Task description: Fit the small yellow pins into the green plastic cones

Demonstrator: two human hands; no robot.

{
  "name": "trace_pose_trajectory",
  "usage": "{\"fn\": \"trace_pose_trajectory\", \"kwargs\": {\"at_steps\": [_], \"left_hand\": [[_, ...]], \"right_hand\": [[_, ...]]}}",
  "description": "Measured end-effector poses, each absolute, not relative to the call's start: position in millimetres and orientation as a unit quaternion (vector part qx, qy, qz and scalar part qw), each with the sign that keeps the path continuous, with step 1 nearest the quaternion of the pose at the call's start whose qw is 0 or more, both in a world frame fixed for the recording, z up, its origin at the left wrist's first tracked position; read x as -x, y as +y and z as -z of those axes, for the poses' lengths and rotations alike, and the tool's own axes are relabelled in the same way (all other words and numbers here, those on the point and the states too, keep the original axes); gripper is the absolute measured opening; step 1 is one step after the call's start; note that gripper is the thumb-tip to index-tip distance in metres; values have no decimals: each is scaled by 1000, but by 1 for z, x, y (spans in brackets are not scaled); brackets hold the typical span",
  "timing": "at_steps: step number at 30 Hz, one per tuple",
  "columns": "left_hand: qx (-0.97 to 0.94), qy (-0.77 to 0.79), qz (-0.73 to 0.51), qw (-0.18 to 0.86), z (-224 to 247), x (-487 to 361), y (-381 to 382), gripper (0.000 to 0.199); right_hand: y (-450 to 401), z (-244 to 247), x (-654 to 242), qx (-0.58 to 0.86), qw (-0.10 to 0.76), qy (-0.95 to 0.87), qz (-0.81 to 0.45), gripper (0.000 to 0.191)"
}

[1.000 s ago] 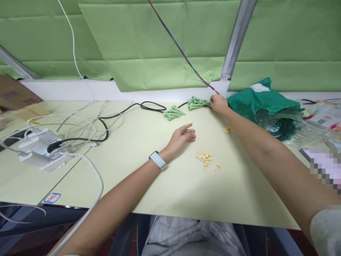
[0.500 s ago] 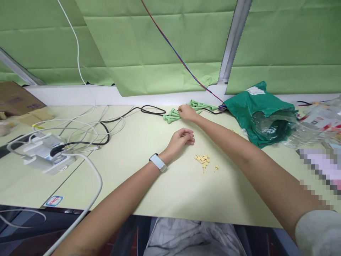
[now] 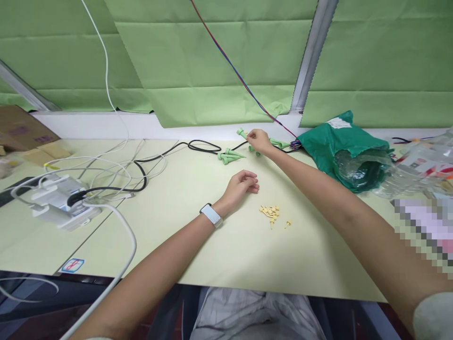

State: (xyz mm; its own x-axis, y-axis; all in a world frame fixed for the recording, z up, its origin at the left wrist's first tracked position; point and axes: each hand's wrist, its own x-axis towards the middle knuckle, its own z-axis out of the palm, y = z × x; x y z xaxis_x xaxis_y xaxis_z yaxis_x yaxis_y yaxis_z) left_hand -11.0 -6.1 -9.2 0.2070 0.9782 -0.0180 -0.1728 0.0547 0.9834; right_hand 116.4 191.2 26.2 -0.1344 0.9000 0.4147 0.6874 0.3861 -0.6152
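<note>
While pinched between the fingertips of the right hand (image 3: 260,140) near the far edge of the bench (image 3: 198,250), a pale green plastic spike (image 3: 241,132) angling up-left from the hand along its long axis, with the loosely curled, empty left hand (image 3: 240,185) farther away at lower centre.

from where i'm sitting on the feed, the green plastic cones (image 3: 230,156) look smooth and matt, and the tiny yellow plastic pieces (image 3: 269,215) have about the same dull finish. the tabletop (image 3: 198,250) is smooth pale laminate with a soft sheen. behind it there's a matt green cloth blind (image 3: 212,61) next to a dull metal rail (image 3: 313,56). the teal mailer bag (image 3: 339,141) is shiny plastic, with crinkly clear plastic film (image 3: 361,170) at its mouth. the black cable (image 3: 143,182) looks rubbery and smooth, the white power strip (image 3: 58,205) is smooth plastic, and the box (image 3: 21,125) at far left is plain matt cardboard.
</note>
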Motion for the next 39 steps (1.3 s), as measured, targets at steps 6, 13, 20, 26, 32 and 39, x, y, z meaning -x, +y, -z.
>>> {"fn": "trace_pose_trajectory", "kwargs": {"at_steps": [6,13,20,26,32,39], "left_hand": [[-473,399,-524,585,6,11,-6,43],[-507,347,-543,573,-5,6,-16,37],[-559,337,-462,601,-14,7,-23,46],[-673,316,-409,529,-23,15,-27,56],[-706,342,-413,463,-33,14,-34,56],[-709,327,-416,466,-28,10,-35,34]], "right_hand": [[107,-22,-156,459,505,-682,-262,23],[-18,-7,-170,397,504,-705,-303,17],[-40,-13,-190,430,471,-656,-404,31],[-42,-24,-198,378,368,-656,-540,34],[-39,-27,-205,347,322,-636,-610,37],[-37,-27,-212,357,323,-671,-564,33]]}}
